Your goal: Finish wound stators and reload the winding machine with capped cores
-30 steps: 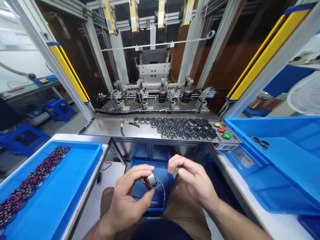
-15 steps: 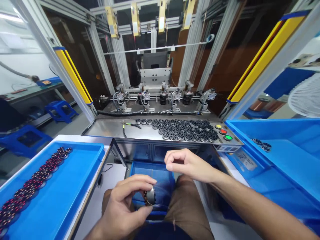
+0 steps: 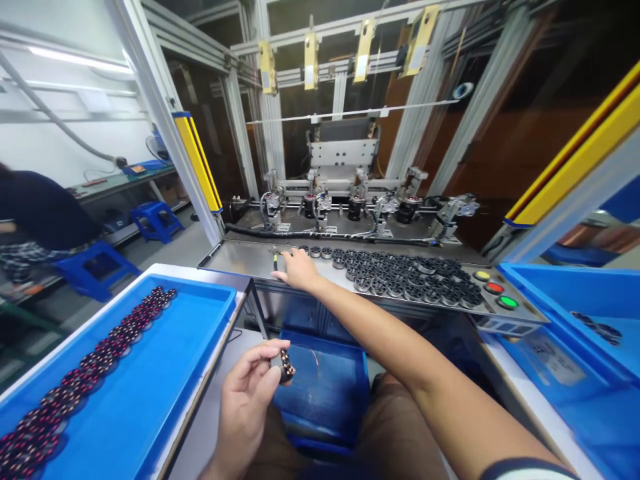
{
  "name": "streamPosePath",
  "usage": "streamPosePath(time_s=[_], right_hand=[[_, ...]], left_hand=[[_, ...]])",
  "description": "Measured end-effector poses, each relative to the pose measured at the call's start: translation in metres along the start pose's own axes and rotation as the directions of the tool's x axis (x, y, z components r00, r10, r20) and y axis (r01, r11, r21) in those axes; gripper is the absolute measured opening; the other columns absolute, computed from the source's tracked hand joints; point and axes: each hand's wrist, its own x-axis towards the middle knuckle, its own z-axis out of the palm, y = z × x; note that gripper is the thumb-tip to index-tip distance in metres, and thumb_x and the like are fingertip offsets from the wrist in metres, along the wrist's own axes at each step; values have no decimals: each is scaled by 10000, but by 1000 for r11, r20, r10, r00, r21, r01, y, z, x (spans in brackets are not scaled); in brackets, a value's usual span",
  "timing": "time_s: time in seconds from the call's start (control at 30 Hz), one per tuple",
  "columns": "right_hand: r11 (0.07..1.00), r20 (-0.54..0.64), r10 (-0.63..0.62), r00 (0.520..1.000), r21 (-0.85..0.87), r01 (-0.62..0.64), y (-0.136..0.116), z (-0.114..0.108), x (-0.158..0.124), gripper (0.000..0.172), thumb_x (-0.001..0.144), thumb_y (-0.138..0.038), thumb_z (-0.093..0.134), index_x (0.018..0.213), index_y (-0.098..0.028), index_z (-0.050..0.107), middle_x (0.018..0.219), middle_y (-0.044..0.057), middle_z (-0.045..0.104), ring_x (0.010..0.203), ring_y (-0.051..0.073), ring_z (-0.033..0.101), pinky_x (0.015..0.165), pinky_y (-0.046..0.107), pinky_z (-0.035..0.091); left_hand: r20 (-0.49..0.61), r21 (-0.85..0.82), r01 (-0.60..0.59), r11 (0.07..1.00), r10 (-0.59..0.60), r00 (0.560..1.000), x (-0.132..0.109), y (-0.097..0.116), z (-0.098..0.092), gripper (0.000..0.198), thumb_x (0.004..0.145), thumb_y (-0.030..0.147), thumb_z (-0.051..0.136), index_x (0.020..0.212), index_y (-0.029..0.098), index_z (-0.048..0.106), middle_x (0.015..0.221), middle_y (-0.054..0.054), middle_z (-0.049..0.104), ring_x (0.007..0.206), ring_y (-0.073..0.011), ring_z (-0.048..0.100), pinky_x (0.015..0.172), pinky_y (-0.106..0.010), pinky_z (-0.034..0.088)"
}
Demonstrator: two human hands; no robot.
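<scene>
My left hand [image 3: 250, 393] is low in the middle, fingers closed on a small wound stator [image 3: 284, 365] with copper coils and a thin wire trailing off it. My right hand [image 3: 296, 268] is stretched far forward onto the steel shelf [image 3: 240, 259], resting on the green-handled pliers [image 3: 275, 259] that lie there. Its fingers curl over the tool, though the grip itself is hard to see. Just right of that hand, several bare black stator cores [image 3: 400, 270] are spread across the shelf.
A blue tray [image 3: 150, 373] at left holds a long row of wound stators [image 3: 95, 360]. A blue bin [image 3: 325, 393] sits below between my knees. Yellow, red and green buttons [image 3: 494, 288] lie at right. Another blue tray [image 3: 590, 333] is at right. A person works at far left.
My right hand left the wire near the stator and reached forward to the pliers on the shelf. My left hand stayed low with the stator. The view swung left.
</scene>
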Motion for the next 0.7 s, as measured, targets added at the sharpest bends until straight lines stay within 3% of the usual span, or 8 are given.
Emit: streamPosePath(time_s=[0.17,0.4,0.53,0.7], right_hand=[[983,42,113,993,-150,-105,-15,18,21,396,931,-409,599,1229,-151,576,1294,116,570,1179,281,554,986,514,459],[979,67,98,993,-185,-84,-3,16,14,356,937,-348,603,1237,-160,570,1315,108,554,1173,274,557,971,504,480],[996,86,61,994,-65,-56,6,10,11,345,932,-331,615,1219,-141,582,1285,116,573,1147,268,575,961,492,491],[958,73,16,997,285,-36,15,-13,11,299,954,-345,582,1175,-143,592,1163,89,629,994,215,640,850,420,552]], left_hand=[[-23,15,-55,998,56,998,0,-1,-13,128,805,220,734,932,229,720,1072,-50,760,1011,-196,699,817,-256,565],[-12,-21,-34,999,33,999,4,-6,-14,145,812,212,728,957,219,723,1074,-61,760,1005,-206,709,805,-260,578],[-5,-16,8,1000,-8,1000,5,-1,-7,207,848,244,696,1052,217,715,1106,-75,752,896,-183,731,763,-255,588],[90,-40,-4,999,8,996,2,6,-3,351,771,160,769,1108,232,703,1132,-72,747,932,-186,732,850,-259,578]])
